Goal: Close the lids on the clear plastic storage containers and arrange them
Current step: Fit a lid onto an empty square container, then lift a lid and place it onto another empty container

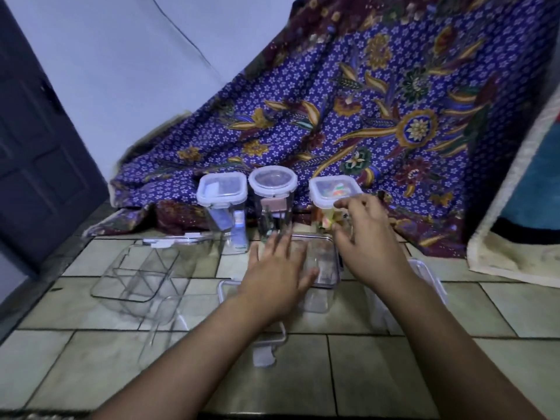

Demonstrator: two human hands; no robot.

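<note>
Three tall clear containers with lids on stand in a row at the back: a square one (pixel 220 189), a round one (pixel 272 180) and a square one (pixel 328 189) with colourful contents. My left hand (pixel 277 280) hovers with spread fingers over an open clear container (pixel 321 268) in the middle. My right hand (pixel 368 241) is beside the right lidded container, fingers curled and apart, near its front wall. An empty clear container (pixel 136 277) lies on the left. A loose lid (pixel 257 344) lies under my left wrist, another lid (pixel 430 277) under my right arm.
The floor (pixel 394 368) is pale green tile. A purple batik cloth (pixel 363 116) drapes behind the row. A dark door (pixel 39 131) is at the left, and a cream-edged rug or towel (pixel 515 253) leans at the right. A flat lid (pixel 178 239) lies by the left container.
</note>
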